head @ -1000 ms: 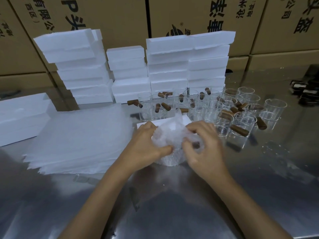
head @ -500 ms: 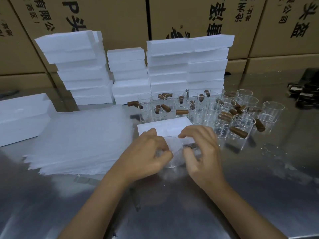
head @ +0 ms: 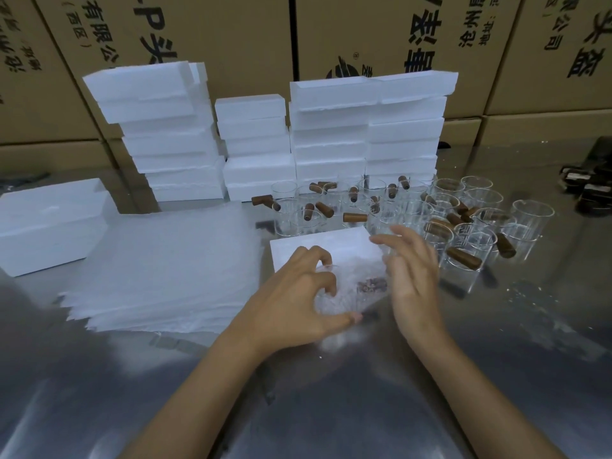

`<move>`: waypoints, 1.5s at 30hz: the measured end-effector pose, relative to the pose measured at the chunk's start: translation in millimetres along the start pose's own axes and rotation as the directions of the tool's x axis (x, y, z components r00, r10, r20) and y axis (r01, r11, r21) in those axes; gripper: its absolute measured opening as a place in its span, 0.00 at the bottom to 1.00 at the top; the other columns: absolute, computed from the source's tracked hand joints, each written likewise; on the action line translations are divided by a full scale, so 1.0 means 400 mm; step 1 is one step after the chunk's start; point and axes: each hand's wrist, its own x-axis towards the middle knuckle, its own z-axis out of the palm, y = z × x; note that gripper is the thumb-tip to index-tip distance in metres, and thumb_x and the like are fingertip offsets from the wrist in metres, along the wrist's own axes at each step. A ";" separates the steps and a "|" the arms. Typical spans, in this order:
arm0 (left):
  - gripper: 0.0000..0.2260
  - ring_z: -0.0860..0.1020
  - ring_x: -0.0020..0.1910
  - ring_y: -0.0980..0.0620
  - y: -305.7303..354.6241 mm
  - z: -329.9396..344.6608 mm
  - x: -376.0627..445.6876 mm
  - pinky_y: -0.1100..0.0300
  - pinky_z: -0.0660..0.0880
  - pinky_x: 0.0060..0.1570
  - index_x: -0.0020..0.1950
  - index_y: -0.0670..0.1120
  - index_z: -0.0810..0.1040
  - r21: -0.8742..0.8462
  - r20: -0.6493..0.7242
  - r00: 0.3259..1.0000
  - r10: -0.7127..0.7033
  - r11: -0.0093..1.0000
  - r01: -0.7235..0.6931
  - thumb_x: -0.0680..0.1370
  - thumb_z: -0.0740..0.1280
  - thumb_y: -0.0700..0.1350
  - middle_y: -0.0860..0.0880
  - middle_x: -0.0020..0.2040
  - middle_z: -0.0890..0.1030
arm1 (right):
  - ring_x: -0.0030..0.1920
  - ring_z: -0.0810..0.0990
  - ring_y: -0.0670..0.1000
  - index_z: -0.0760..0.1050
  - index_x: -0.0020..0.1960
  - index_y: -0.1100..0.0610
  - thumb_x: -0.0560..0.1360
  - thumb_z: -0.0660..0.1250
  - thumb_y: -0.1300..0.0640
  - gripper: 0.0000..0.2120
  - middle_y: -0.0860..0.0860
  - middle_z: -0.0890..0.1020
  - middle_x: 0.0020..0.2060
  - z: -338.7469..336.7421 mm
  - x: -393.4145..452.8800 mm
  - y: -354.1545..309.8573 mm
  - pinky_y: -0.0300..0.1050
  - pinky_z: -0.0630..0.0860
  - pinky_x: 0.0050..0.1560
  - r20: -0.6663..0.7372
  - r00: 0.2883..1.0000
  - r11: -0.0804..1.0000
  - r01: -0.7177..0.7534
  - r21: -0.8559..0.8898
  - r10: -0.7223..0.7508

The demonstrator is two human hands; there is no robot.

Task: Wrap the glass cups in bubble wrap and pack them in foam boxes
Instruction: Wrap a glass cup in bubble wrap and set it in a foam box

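Left hand [head: 294,293] curled round wrapped glass cup [head: 347,289] (brown stopper showing through bubble wrap), just in front of foam box [head: 318,246] on bench [head: 331,409]. Right hand [head: 410,273] now off bundle, fingers spread. Wrapping looks done; boxing next.

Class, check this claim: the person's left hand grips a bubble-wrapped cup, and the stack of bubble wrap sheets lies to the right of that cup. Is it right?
Not quite. The head view shows the left hand gripping the bubble-wrapped cup, but the stack of bubble wrap sheets lies to its left, not its right.
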 end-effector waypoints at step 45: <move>0.25 0.61 0.76 0.48 -0.035 -0.181 0.312 0.57 0.58 0.71 0.76 0.50 0.63 -0.230 -0.297 0.929 -0.221 0.961 0.155 0.79 0.65 0.45 0.48 0.77 0.63 | 0.48 0.79 0.42 0.74 0.47 0.46 0.78 0.66 0.49 0.02 0.41 0.81 0.45 0.056 0.100 0.056 0.43 0.73 0.45 0.000 0.932 0.920 -0.356 0.164 0.361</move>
